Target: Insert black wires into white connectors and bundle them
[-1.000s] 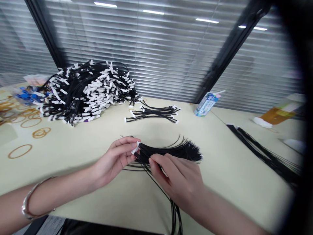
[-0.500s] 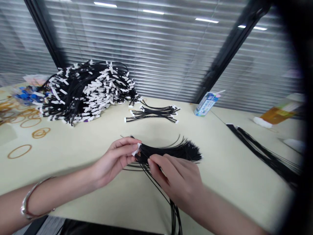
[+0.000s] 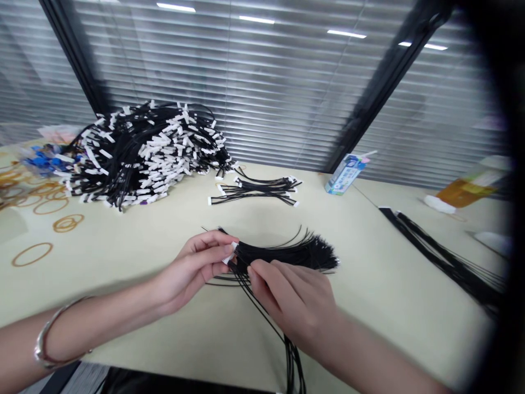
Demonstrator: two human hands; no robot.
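Observation:
My left hand (image 3: 205, 260) pinches a small white connector (image 3: 230, 255) between thumb and fingers. Several thin black wires (image 3: 262, 307) run from the connector down past my right hand and over the table's front edge. My right hand (image 3: 293, 293) is closed, its thumb and forefinger pinched on a black wire close to the connector; the fingertips partly hide it. Just behind both hands, a thick bundle of cut black wires (image 3: 287, 254) lies on the table, its loose ends fanned out to the right.
A large heap of black cables with white connectors (image 3: 159, 153) stands at the back left. Finished cables (image 3: 258, 191) lie behind my hands. Rubber bands (image 3: 33, 254) are scattered left, a drink carton (image 3: 346, 174) stands back right, and more black wires (image 3: 443, 257) lie right.
My left thumb has shifted slightly over the connector, covering more of it. My right hand stays almost in place, still pinched near the connector.

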